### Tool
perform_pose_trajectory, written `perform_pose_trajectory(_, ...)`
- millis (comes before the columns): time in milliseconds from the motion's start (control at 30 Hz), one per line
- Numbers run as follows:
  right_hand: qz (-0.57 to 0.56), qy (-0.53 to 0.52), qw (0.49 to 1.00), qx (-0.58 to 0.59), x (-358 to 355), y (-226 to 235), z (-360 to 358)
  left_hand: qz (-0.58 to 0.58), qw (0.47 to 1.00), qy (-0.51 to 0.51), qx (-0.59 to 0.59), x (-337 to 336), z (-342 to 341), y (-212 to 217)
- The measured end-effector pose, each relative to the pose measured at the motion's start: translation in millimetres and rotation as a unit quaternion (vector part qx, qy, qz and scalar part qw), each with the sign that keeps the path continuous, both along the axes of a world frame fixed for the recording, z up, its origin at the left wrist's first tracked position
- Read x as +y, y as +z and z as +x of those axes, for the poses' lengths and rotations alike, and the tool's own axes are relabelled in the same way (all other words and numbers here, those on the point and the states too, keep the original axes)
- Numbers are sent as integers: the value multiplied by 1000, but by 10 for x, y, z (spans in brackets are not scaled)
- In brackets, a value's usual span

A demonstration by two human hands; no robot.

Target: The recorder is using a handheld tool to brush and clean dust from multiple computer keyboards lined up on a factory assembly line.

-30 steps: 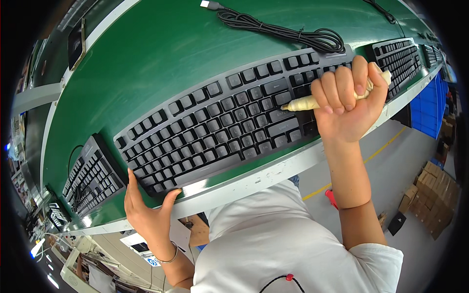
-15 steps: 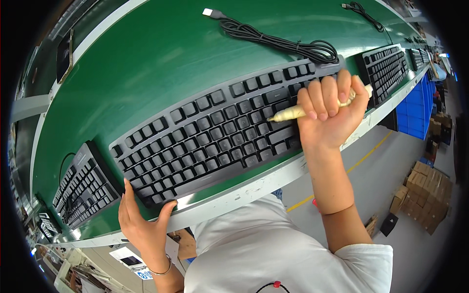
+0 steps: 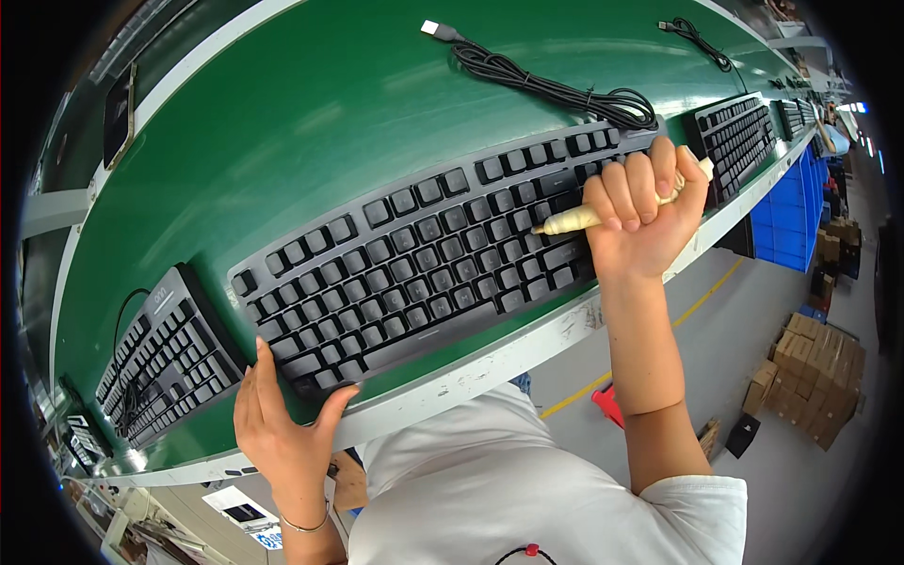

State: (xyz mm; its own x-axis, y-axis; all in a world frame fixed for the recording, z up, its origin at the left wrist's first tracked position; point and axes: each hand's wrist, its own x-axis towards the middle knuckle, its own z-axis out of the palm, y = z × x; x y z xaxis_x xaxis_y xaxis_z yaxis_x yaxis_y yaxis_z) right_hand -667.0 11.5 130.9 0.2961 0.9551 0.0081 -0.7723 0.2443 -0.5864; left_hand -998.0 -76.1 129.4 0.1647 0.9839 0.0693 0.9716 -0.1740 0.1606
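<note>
A dark grey keyboard (image 3: 414,268) lies slanted on the green bench. My left hand (image 3: 282,419) is at its near left corner, thumb and fingers spread, fingertips against the left side and thumb by the front edge. My right hand (image 3: 645,202) is closed in a fist around a pointed tool (image 3: 570,220) with a pale yellow, wrapped-looking handle. Its thin tip points left, over the keys at the right part of the keyboard; whether it touches them I cannot tell. My fist covers the keyboard's right end. Behind the keyboard lies its bundled black cable (image 3: 556,89) with a white-tipped plug.
Another keyboard (image 3: 169,363) stands close on the left, with a further keyboard (image 3: 734,141) on the right. A second cable (image 3: 697,42) lies at the back right. The bench's pale front edge (image 3: 471,386) runs before me. Blue crates (image 3: 791,217) and cardboard boxes (image 3: 815,377) are off to the right.
The middle keyboard and its cable appear slightly farther right in view. My left hand has shifted a little right with the corner. The tool's tip is slightly farther right, still over the keys.
</note>
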Motion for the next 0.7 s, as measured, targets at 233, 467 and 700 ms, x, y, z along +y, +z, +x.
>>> perform_pose_trajectory(233, 15, -38, 999, 26, -6, -90, -270, 1, 999, -41, 5, 29, -119, 90)
perform_pose_trajectory(467, 51, 50, 997, 29, -89, 55, 89, -10, 987, -124, -103, 222, -141, 103)
perform_pose_trajectory(700, 143, 60, 987, -30, -56, -5, 313, 17, 971, -174, -161, 157, -562, 143)
